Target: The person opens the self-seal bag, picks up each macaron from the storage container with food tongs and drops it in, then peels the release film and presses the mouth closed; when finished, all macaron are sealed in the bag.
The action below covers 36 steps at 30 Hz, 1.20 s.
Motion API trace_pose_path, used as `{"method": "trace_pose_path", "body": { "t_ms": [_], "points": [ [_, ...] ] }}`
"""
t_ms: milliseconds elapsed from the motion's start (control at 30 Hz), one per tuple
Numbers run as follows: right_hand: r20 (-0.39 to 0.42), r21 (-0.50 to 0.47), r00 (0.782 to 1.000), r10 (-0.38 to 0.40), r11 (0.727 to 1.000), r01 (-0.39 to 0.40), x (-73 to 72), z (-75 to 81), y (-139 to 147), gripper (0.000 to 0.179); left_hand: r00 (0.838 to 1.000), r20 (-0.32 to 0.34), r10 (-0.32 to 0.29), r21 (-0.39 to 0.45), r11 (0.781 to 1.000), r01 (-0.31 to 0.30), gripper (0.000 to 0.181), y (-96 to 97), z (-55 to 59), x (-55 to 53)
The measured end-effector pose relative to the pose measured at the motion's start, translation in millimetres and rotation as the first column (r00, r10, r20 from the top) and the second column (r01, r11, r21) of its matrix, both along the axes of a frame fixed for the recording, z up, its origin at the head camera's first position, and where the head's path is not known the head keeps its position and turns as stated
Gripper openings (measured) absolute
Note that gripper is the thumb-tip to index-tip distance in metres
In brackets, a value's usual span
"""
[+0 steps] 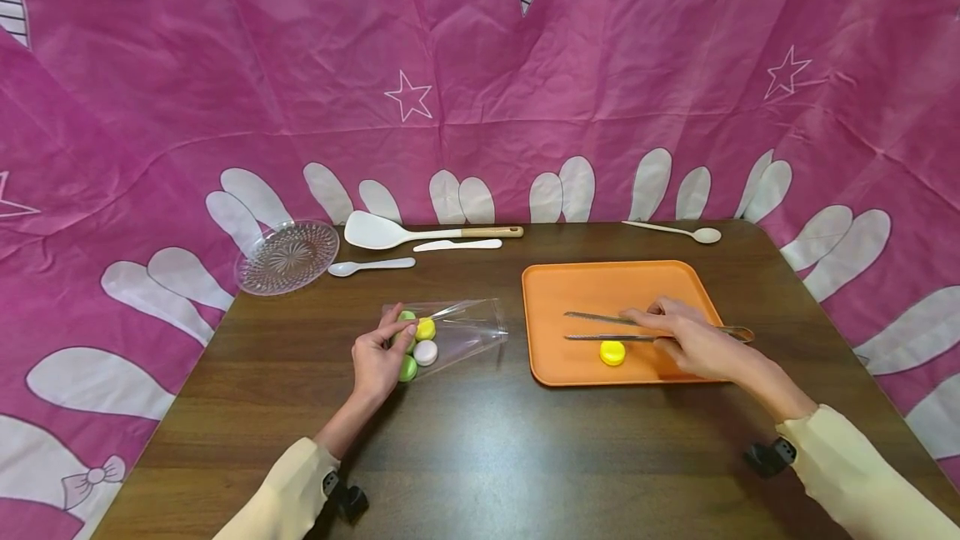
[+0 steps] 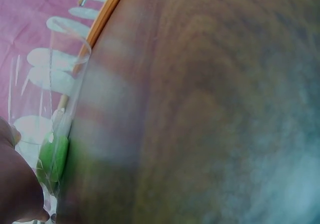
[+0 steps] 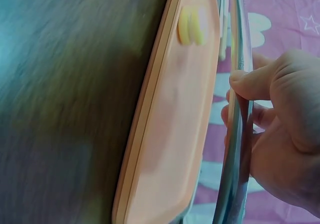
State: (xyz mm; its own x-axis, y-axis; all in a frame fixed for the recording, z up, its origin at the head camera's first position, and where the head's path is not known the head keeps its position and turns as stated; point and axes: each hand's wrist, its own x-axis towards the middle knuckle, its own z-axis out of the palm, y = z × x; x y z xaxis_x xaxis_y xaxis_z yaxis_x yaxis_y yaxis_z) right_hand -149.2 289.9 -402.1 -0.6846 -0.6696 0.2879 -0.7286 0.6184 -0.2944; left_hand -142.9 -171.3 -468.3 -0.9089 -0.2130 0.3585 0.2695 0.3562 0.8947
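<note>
My left hand (image 1: pixel 378 363) pinches the near-left part of a clear plastic bag (image 1: pixel 480 325) on the table. Inside the bag sit several green macarons (image 1: pixel 407 369), a yellow macaron (image 1: pixel 425 329) and a white macaron (image 1: pixel 425 353); the fingers hide some of them. Over the orange tray (image 1: pixel 551 286), my right hand (image 1: pixel 697 344) grips a pair of metal tongs (image 1: pixel 600 337), whose arms are spread apart and point left. A single yellow macaron (image 1: pixel 612 353) lies on the tray just below the near arm. In the right wrist view, this macaron (image 3: pixel 191 26) shows a paler filling.
Behind the bag lie a white spoon (image 1: pixel 372 266), a white knife (image 1: pixel 457 245) and a white spatula (image 1: pixel 375 232) with a wooden handle. A clear patterned plate (image 1: pixel 288 257) stands at the back left corner. A pale wooden spoon (image 1: pixel 705 235) rests at the back right edge.
</note>
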Motion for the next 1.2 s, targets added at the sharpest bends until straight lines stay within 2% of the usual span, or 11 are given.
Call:
{"method": "trace_pose_path", "body": {
  "t_ms": [167, 433, 667, 967, 1200],
  "points": [
    [0.002, -0.008, 1.000, -0.012, 1.000, 0.012, 6.8, -0.3, 16.6, 0.072, 1.000, 0.001, 0.004, 0.016, 1.000, -0.004, 0.007, 0.4, -1.0, -0.6],
    [0.017, 0.024, 0.995, -0.095, 0.995, 0.094, 16.3, 3.2, 45.8, 0.077, 0.998, -0.059, 0.016, 0.009, 1.000, -0.015, 0.005, -0.4, -4.1, -3.2],
    [0.035, 0.033, 0.992, -0.122, 0.992, 0.121, 23.4, 0.8, 62.9, 0.078, 0.999, -0.024, 0.029, 0.003, 1.000, -0.028, 0.005, 0.5, -1.7, -3.2],
    [0.035, 0.022, 0.994, -0.107, 0.994, 0.106, 29.3, -9.8, 77.1, 0.082, 0.999, -0.025, 0.026, 0.018, 1.000, -0.025, 0.005, 1.5, -0.6, -3.2],
    [-0.005, 0.010, 0.997, -0.074, 0.997, 0.074, 29.4, -20.9, 75.9, 0.082, 1.000, -0.022, 0.019, 0.009, 1.000, -0.019, 0.006, 1.3, -1.6, -3.3]
  ]
}}
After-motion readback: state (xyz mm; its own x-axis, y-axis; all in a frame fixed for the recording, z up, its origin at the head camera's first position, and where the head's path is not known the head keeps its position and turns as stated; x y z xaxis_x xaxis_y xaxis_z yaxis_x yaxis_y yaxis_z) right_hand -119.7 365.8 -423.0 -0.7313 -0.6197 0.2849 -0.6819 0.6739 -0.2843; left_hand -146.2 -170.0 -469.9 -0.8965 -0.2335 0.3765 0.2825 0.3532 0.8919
